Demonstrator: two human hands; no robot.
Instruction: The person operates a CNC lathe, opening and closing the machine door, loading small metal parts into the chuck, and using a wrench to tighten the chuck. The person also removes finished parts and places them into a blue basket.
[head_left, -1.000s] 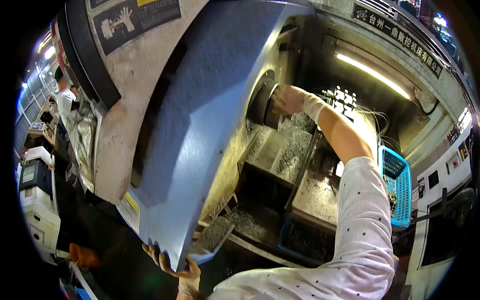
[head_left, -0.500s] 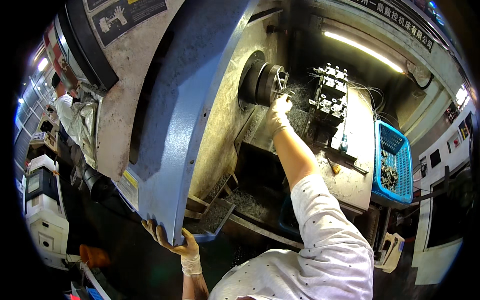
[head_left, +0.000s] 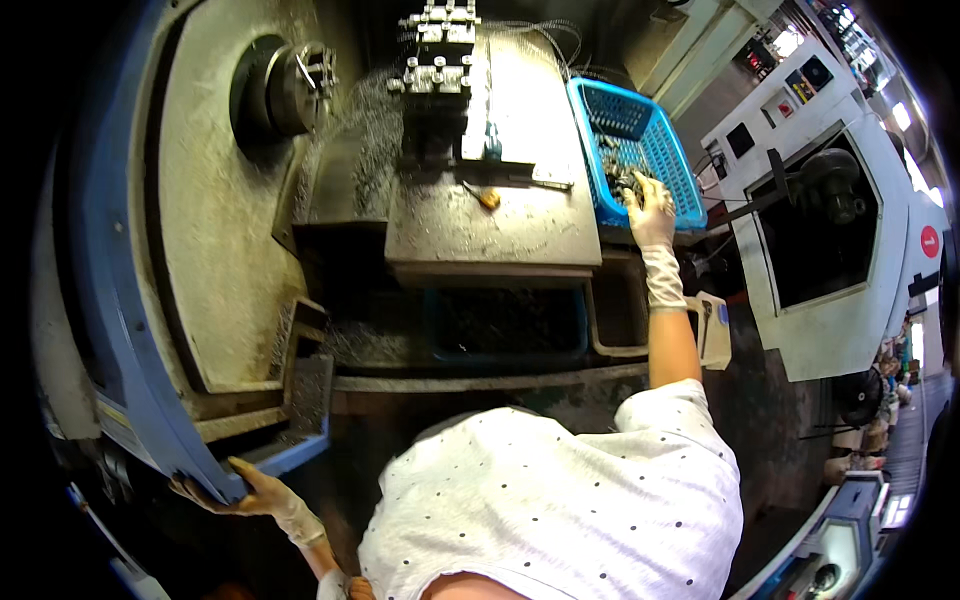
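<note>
My left hand (head_left: 250,492), in a pale glove with stained fingertips, grips the lower corner of the blue machine door (head_left: 150,340), thumb on one side and fingers on the other. At the blue plastic basket (head_left: 681,180), my gloved right hand (head_left: 652,208) reaches in over a heap of small dark metal parts (head_left: 622,165). Its fingers are apart and touch or hover just above the heap; which of these I cannot tell. Far left, the round lathe chuck (head_left: 290,92) has bright jaws, with no hand near it.
A tool block (head_left: 437,75) with several bolts stands behind the metal table (head_left: 480,235). On that table lie a yellow-handled tool (head_left: 488,198) and a dark-handled one (head_left: 492,142). Metal shavings (head_left: 375,130) cover the bed. Another machine (head_left: 800,230) stands to the right.
My right hand has gone from the chuck to the basket on the right. My left hand keeps its grip on the door. The view has turned to the right.
</note>
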